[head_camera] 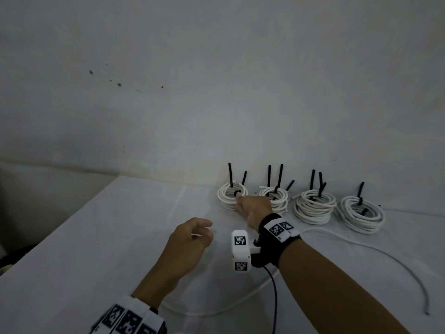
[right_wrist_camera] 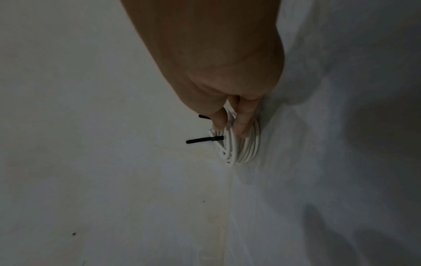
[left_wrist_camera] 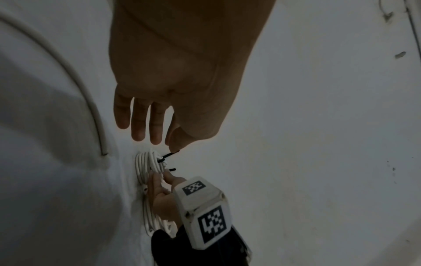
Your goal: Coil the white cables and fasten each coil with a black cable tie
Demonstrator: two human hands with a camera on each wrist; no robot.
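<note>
Against the wall, at the left end of a row, lies a tied white coil [head_camera: 227, 197] with black tie [head_camera: 230, 174] tails standing up. My right hand [head_camera: 237, 201] reaches over to it and pinches its strands between thumb and fingers, as the right wrist view shows for the hand [right_wrist_camera: 230, 126] on the coil [right_wrist_camera: 241, 149] beside the tie [right_wrist_camera: 200, 140]. My left hand [head_camera: 207, 230] hovers nearer to me, relaxed and holding nothing; its straight fingers [left_wrist_camera: 145, 133] hang above the coil [left_wrist_camera: 145, 162]. A loose white cable [head_camera: 349, 240] trails across the table.
Three more tied coils [head_camera: 314, 207] line the wall to the right of the held one. The white table [head_camera: 96, 237] ends along a slanting left edge. The loose cable [left_wrist_camera: 94, 115] loops under my right forearm. A thin black wire [head_camera: 274, 297] hangs from the wrist camera.
</note>
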